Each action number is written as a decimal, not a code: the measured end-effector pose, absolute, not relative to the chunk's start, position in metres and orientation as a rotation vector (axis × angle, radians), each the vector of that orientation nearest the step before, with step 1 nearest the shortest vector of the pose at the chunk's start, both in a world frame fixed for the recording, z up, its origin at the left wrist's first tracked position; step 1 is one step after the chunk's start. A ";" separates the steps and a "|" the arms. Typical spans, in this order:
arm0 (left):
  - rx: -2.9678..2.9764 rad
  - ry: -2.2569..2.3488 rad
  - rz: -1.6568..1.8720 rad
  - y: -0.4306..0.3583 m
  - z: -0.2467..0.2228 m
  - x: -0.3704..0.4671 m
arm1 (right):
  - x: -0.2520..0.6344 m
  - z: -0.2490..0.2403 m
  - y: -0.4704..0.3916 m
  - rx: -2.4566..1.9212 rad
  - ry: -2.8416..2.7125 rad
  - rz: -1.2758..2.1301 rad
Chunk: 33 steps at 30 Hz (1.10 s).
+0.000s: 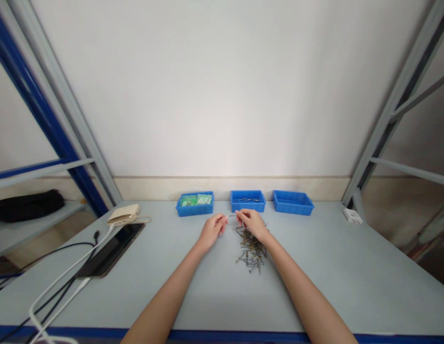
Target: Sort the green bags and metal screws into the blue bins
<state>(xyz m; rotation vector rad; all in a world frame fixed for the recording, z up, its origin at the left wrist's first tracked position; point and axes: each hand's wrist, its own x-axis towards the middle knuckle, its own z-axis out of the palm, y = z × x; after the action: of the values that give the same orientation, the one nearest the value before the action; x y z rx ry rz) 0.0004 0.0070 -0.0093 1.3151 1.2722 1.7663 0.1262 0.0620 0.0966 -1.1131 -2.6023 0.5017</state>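
Note:
Between my two hands, in front of the middle blue bin (248, 207), a thin metal screw (232, 216) is held level. My left hand (213, 229) pinches its left end, and my right hand (251, 222) pinches its right end. Below and partly behind my right hand lies a pile of loose screws (253, 246), some brassy and some silver. A few long metal pieces rest inside the middle bin. The left blue bin (195, 210) holds green and white packets. The right blue bin (293, 209) shows nothing inside.
A black tablet (112, 251) lies at the left with white and black cables beside it. A cream box-shaped device (124, 215) is behind it. A white adapter (352, 216) sits at the far right. Metal frame posts rise on both sides of the grey table (214, 301).

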 end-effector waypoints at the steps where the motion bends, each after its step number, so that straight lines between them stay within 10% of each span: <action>1: 1.347 1.327 1.745 0.006 -0.010 0.001 | 0.126 0.097 0.065 -1.147 -2.546 0.470; 33: 1.855 1.519 1.542 -0.004 -0.005 0.011 | 0.138 0.098 0.062 -1.045 -3.004 0.095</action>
<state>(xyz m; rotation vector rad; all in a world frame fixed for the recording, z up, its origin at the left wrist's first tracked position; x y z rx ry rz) 0.0114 -0.0037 -0.0054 1.8545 1.5187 1.5416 0.1377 0.0623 0.0980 -1.0449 -3.0037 0.0952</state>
